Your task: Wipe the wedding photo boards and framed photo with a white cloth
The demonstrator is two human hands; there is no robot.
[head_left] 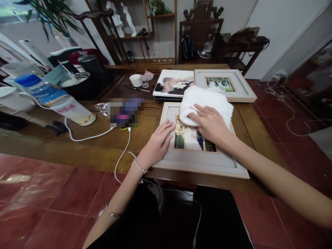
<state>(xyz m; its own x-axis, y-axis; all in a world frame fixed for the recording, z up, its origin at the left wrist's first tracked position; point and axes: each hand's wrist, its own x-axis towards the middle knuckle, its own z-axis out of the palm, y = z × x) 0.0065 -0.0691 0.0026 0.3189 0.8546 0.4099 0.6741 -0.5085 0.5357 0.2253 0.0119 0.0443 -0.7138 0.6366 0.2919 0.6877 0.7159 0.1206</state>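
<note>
A picture frame with a pale wood edge, a light mat and a photo in its middle lies flat on the wooden table before me. My left hand rests flat on its left side, fingers stretched over the mat. With my right hand I hold a folded white towel over the upper part of the frame. My thumb and fingers grip and press the towel, which hides part of the photo and the frame's far edge.
Behind stand a second frame and a photo panel. To the left are a blurred-out device with white cables, a plastic bottle with a blue cap, a white cup and a dark kettle.
</note>
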